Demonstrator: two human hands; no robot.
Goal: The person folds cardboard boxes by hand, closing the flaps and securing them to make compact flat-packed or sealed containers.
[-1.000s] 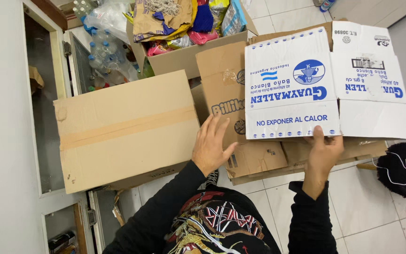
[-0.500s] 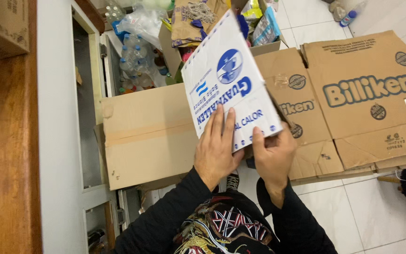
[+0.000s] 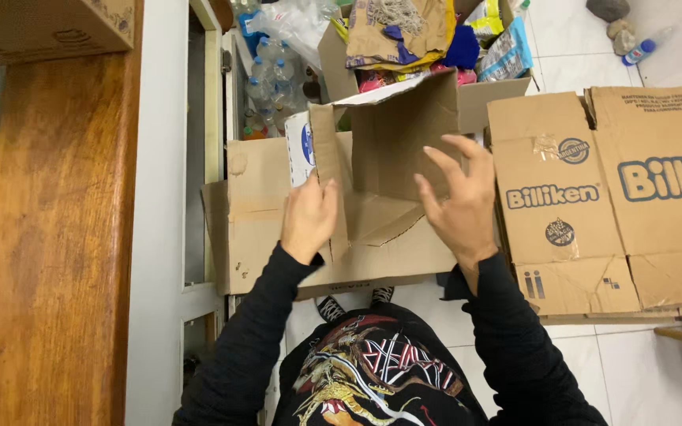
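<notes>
Cardboard box gripped by left hand; right hand open; flattened cartons probably touching.

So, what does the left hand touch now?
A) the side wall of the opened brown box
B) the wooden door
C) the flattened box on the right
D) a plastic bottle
A: the left hand presses on the side wall of the opened box.

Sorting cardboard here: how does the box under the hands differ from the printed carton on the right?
The opened box stands unfolded, its inside showing; the flattened carton lies flat. The left hand touches the box's side; nothing touches the carton. The carton bears large blue lettering; the box's inside is plain. Both are brown corrugated cardboard.
</notes>
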